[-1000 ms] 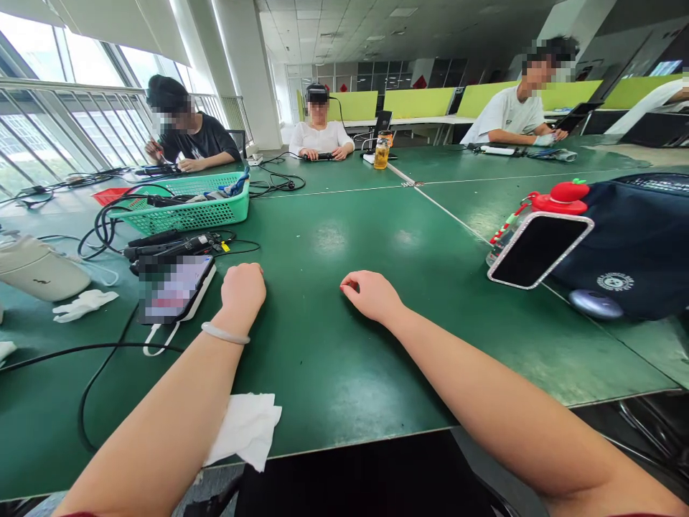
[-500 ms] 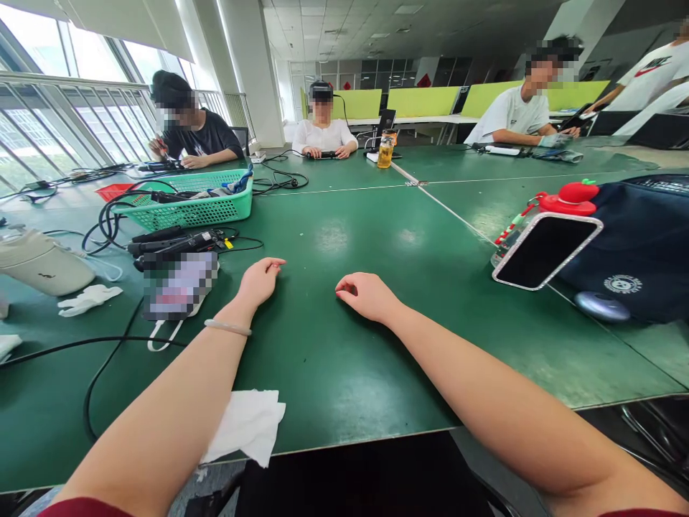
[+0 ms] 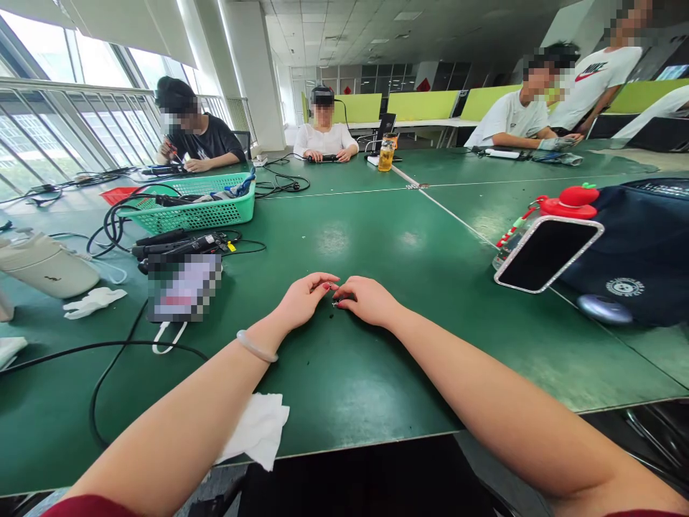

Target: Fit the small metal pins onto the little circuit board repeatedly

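Green covers the tabletop (image 3: 344, 237) in the head view, and your two hands meet over it, nearer to you than the plastic basket (image 3: 215, 214) and to its right. Your left hand (image 3: 304, 298) has its thumb and forefinger drawn near each other; you can't tell whether anything is between them. Your right hand (image 3: 369, 300) is curled, with a tiny metal piece (image 3: 335, 304) at its thumb tip, also nearer to you than the basket and to its right. Whether you pinch that piece or only touch it can't be told, since your fingers hide much of it.

A slip looks like the main risk: the piece is tiny, your fingertips crowd around it, and a loose pinch could drop it on the smooth top. Your left forearm crosses a tissue (image 3: 261, 431), in front of the basket on your side, so a sweep of that arm could drag it off the edge. The cable (image 3: 108, 346), also on your side of the basket, could snag your arm if you pull back to the left.

For writing, "NIKE" reads on a standing person's white shirt (image 3: 608, 82), far to the right of the basket and beyond it. The bag (image 3: 646, 244), well right of the basket, carries a round white emblem whose lettering is too small to read.
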Motion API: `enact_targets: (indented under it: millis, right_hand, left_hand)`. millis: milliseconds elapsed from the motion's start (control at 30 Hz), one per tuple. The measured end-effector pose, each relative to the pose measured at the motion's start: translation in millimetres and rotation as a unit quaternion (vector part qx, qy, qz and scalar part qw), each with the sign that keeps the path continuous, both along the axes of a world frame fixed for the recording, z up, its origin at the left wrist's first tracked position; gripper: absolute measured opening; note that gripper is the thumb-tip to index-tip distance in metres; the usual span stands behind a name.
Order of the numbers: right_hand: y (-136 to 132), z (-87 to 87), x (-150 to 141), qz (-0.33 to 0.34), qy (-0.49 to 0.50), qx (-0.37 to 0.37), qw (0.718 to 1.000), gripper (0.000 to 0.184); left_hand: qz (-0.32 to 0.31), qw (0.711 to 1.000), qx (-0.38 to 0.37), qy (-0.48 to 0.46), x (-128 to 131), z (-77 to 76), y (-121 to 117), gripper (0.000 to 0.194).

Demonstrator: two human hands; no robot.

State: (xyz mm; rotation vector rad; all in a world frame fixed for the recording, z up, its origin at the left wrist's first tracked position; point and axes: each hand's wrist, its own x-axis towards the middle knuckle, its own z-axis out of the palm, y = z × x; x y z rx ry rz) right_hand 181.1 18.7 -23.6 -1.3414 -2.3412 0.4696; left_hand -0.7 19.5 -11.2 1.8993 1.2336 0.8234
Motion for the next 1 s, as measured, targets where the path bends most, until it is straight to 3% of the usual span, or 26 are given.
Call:
enact_targets:
  millis: [333,1000]
  right_hand:
    - [-4,5.4,-2,0.002,0.005,-0.005,1.0,0.009]
    - [-5,3.1,4,0.012,0.066,0.0,0.998,0.012]
  left_hand:
    - [0.03,0.994,0.044,0.092,0,2.9,-2,0.027]
    - [0.002,0.999,0.036,0.023,3,-9.7,5,0.028]
